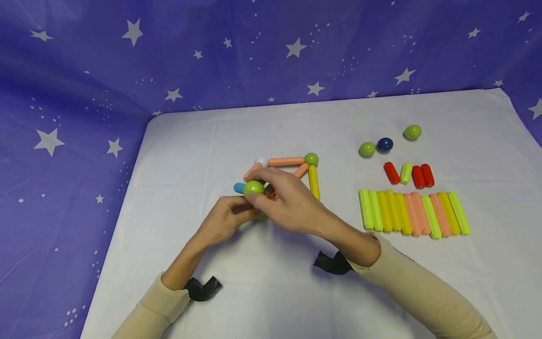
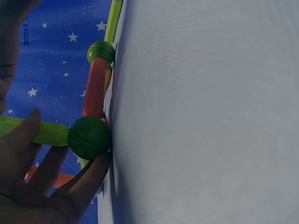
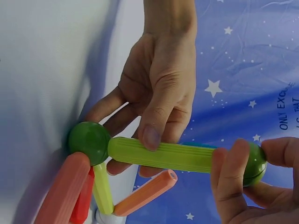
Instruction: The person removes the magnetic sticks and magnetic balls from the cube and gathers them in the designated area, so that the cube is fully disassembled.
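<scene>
A green rod stands up from a green ball, with another green ball at its upper end. My left hand holds the rod between thumb and fingers; in the left wrist view, a fingertip of this hand touches the lower ball. My right hand pinches the upper ball from above. From the lower ball run a salmon rod, a red rod and a short green rod, which meets a white ball.
Behind my hands, joined rods include a salmon one and a yellow one, meeting at a green ball. On the right lie a row of rods, short red rods, and loose balls. Black straps hang at both wrists.
</scene>
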`<state>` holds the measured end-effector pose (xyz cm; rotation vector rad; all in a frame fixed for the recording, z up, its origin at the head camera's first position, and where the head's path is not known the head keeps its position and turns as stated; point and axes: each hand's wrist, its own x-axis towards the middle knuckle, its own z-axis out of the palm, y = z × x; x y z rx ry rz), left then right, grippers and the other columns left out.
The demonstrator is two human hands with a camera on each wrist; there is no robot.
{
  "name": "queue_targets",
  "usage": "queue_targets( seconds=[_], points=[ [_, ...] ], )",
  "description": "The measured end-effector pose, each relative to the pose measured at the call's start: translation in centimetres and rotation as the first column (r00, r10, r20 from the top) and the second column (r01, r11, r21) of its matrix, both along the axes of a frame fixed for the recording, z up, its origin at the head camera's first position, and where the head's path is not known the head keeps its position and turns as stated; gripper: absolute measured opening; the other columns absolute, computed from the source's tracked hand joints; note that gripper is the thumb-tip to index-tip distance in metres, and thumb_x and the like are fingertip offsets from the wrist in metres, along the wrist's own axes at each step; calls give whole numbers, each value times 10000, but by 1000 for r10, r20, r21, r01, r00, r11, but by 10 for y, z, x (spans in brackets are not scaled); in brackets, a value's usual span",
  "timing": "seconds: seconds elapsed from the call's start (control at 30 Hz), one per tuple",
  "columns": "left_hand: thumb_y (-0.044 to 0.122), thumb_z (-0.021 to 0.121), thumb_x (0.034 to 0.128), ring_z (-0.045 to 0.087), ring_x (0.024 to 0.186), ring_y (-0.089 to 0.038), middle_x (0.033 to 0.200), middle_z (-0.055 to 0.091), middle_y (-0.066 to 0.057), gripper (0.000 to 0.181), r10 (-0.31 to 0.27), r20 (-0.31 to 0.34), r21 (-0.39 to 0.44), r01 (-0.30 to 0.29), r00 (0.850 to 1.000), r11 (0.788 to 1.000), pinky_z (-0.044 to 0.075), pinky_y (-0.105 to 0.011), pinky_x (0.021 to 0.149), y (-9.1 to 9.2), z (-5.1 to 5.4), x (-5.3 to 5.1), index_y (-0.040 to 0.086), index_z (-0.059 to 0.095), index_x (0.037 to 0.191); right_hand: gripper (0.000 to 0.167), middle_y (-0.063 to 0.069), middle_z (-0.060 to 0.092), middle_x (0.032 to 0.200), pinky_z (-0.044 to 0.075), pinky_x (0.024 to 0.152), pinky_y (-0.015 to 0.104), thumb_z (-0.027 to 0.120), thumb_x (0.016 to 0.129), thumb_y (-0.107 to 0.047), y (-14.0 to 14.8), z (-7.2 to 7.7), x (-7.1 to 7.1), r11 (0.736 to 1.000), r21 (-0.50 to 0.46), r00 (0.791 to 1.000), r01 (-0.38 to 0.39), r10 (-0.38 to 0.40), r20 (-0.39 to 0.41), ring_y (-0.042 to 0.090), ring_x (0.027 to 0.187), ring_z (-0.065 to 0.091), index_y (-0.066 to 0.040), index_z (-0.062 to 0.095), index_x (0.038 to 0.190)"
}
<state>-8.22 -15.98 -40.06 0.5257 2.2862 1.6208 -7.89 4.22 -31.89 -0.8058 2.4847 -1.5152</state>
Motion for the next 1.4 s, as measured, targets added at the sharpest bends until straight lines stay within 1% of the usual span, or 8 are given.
queue_targets(
  seconds=[0.13, 0.23, 0.4, 0.6, 0.73, 0.93, 1.13, 1.4],
  points=[
    [100, 723, 907, 661, 1058, -178, 1051, 727, -31, 165, -28, 20, 42, 27, 999, 999, 525, -337, 908, 0, 1, 0, 37, 751, 1057, 225, -12, 638, 977, 518, 618, 311, 568, 985, -167, 2, 1, -1, 997, -83, 996, -2, 9, 84, 211, 780, 614, -90, 655, 1177],
    [108, 717, 914, 664, 1051, -180, 1060, 725, -33, 183, -39, 31, 59, 37, 999, 998, 524, -343, 907, 0, 0, 0, 45, 745, 1084, 187, -8, 627, 936, 526, 550, 329, 564, 990, -153, 3, 3, -1, 991, -135, 993, -4, 19, 112, 218, 705, 638, -96, 660, 1140],
    [127, 732, 904, 667, 1043, -172, 1039, 734, -12, 181, -23, 30, 51, 21, 999, 998, 530, -337, 887, 0, 0, 1, 64, 759, 1072, 191, -41, 615, 1076, 527, 543, 330, 600, 971, -120, 4, 2, 0, 989, -149, 996, 9, 4, 85, 195, 659, 631, -78, 668, 1144],
    [122, 731, 904, 676, 1031, -183, 1049, 732, -6, 197, -32, 46, 78, 28, 998, 997, 531, -349, 890, 0, -1, 0, 70, 748, 1094, 211, 6, 609, 1072, 586, 609, 447, 629, 963, -128, 9, 1, 1, 968, -248, 976, 39, 17, 219, 285, 800, 679, -115, 672, 1169],
    [133, 733, 905, 673, 1037, -175, 1063, 729, 1, 230, -34, 47, 73, 30, 998, 997, 526, -347, 902, 0, 0, 1, 62, 741, 1124, 246, 43, 589, 1165, 595, 651, 425, 641, 959, -173, 13, 1, 2, 960, -277, 963, 48, 29, 269, 282, 879, 684, -120, 667, 1198],
    [142, 740, 900, 678, 1036, -183, 1076, 729, -26, 283, -29, 50, 73, 25, 998, 997, 527, -334, 900, 0, 0, 1, 24, 725, 1157, 279, 86, 590, 1206, 596, 655, 380, 646, 950, -130, 21, 1, 4, 959, -279, 977, 58, 2, 211, 253, 857, 681, -46, 641, 1216],
    [156, 750, 892, 678, 1026, -184, 1069, 728, -44, 288, -12, 66, 55, 8, 998, 998, 522, -307, 894, 0, 0, 2, 29, 730, 1149, 257, 0, 573, 1338, 571, 738, 378, 674, 927, -100, 38, 1, 7, 962, -264, 991, 63, -28, 132, 266, 866, 666, -29, 637, 1171],
    [172, 758, 886, 680, 1017, -171, 1059, 730, -41, 296, 13, 80, 28, -15, 997, 1000, 524, -307, 885, 0, 2, 3, 22, 732, 1140, 273, 98, 570, 1149, 581, 717, 337, 707, 860, -36, 71, -4, 11, 962, -228, 982, 148, -116, 146, 252, 942, 646, -19, 611, 1115]
  ],
)
